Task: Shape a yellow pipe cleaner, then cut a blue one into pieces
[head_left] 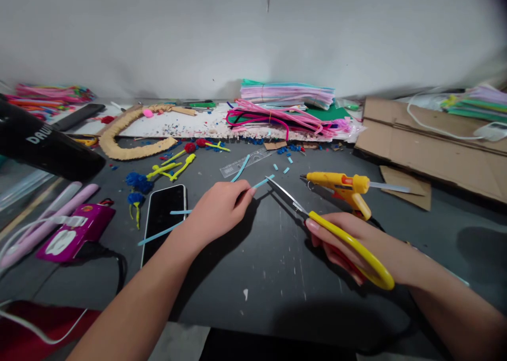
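Note:
Pinched in my left hand (222, 210) are light blue strips (263, 182), with ends sticking out beyond the fingertips and behind the hand over a phone (162, 207). My right hand (340, 239) grips scissors (352, 244) with yellow and red handles. The scissor blades meet the front end of one strip near its tip. Several short cut blue pieces (285, 169) lie on the table just past the blades. A clear ruler (225, 170) lies behind my left hand, partly under a strip.
A yellow glue gun (340, 181) lies beyond my right hand, beside cardboard (431, 144). Bundled pink pipe cleaners (273, 119) are at the back. On the left are a curved tan piece (109, 141), blue fuzzy tufts (138, 182), a purple power adapter (79, 231) and a black bottle (47, 139).

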`<state>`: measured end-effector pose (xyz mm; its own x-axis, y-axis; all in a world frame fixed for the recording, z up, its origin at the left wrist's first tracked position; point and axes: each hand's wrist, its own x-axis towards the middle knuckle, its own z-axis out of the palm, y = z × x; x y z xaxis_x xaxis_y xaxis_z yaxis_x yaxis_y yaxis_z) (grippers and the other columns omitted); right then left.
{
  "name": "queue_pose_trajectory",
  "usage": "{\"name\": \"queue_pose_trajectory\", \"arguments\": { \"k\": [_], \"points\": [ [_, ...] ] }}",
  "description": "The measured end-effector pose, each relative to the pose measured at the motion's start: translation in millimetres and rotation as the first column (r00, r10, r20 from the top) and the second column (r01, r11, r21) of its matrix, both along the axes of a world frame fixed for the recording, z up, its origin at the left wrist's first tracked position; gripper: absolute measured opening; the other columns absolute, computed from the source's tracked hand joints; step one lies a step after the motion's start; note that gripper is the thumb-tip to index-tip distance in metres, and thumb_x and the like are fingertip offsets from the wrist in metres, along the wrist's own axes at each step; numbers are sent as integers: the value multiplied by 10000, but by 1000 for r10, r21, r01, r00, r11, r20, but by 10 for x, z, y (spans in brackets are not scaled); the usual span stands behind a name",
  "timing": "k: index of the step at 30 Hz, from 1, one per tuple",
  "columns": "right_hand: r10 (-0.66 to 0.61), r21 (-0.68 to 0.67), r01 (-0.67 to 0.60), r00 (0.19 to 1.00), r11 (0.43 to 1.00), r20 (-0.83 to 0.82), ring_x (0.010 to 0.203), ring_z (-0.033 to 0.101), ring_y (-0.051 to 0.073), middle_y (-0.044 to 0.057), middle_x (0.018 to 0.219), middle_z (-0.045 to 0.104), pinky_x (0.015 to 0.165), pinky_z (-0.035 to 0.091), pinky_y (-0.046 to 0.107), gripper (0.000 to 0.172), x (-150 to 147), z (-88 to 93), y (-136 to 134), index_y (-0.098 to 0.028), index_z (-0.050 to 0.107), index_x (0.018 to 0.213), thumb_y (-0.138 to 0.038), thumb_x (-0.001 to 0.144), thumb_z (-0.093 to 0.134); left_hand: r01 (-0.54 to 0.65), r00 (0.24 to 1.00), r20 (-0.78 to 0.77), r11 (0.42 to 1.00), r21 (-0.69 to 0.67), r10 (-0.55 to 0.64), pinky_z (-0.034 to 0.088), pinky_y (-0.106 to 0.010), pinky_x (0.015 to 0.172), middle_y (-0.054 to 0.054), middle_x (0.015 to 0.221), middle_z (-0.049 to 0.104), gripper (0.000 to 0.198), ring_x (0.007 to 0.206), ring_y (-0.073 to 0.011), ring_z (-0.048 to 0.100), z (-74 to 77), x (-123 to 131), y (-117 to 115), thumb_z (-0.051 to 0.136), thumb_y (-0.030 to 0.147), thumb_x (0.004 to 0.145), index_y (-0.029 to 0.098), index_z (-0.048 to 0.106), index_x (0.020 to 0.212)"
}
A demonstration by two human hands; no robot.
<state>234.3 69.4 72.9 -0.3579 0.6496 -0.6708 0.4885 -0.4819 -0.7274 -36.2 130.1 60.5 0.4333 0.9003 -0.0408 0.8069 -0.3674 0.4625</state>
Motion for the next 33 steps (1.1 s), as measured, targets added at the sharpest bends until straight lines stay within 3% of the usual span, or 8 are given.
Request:
{"name": "queue_pose_trajectory", "arguments": {
  "k": [9,15,22,29,33],
  "points": [
    [37,27,-37,999,999,-3,507,448,108,-37,641,473,443,402,212,479,-12,75,-3,-190,558,972,-653,905,455,5,1000,-8,1000,5,-5,307,-268,608,-17,703,593,352,638,-134,505,-1,18,-9,356,378,997,181,578,808],
    [20,49,-23,998,999,60,493,457,110,-32,631,488,418,390,201,538,-20,15,-16,-197,571,949,-714,878,440,11,1000,-23,1000,6,-11,312,-266,612,-17,699,599,354,649,-141,523,-7,18,-8,360,383,998,182,591,820],
    [18,49,-19,1000,999,19,519,467,111,-24,667,495,421,395,198,517,4,-6,-22,-195,574,991,-684,900,435,13,1000,-25,1000,-7,-13,308,-267,608,-13,692,592,357,642,-140,516,-13,17,1,356,390,997,186,575,804],
    [11,47,-14,998,999,61,496,474,106,-27,656,493,407,408,192,545,-11,0,-21,-199,559,943,-726,872,440,18,1000,-24,1000,-3,-18,321,-270,613,-28,704,610,364,654,-147,536,-21,20,4,352,387,997,182,600,828],
    [43,49,-47,995,998,85,429,481,95,-33,615,493,377,419,196,548,-31,-27,13,-198,500,823,-745,843,471,20,999,-44,1000,-5,-21,326,-270,611,-26,697,612,368,649,-148,531,-20,11,9,359,395,995,186,603,816]
  ]
}}
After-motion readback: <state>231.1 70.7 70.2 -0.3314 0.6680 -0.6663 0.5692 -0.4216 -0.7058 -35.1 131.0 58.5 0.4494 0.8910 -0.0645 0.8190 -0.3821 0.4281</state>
